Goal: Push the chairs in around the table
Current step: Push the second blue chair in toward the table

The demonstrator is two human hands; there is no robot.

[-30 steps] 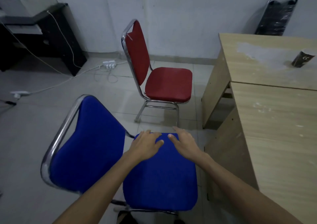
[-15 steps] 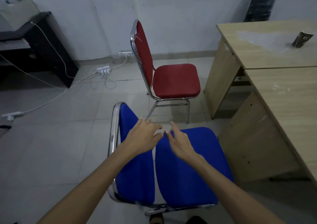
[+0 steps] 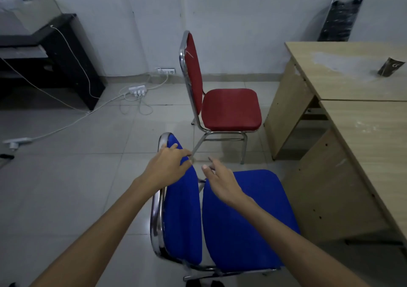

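A blue chair (image 3: 248, 220) with a chrome frame stands just in front of me, its seat turned toward the wooden table (image 3: 363, 132) on the right, with a small gap to the table's side panel. My left hand (image 3: 167, 168) lies on the top of the blue backrest, fingers curled over its edge. My right hand (image 3: 222, 181) hovers over the gap between backrest and seat, fingers spread, holding nothing. A red chair (image 3: 230, 108) stands further back, also facing the table and apart from it.
A black-wrapped chair back (image 3: 339, 18) leans by the wall behind the table. A dark packet (image 3: 391, 66) lies on the tabletop. A black desk (image 3: 55, 51) stands at the far left. A power strip (image 3: 137, 89) and white cables trail over the tiled floor.
The blue chair has turned so its seat faces the table. My left hand went from the seat to the top of the backrest; my right hand lifted off the seat.
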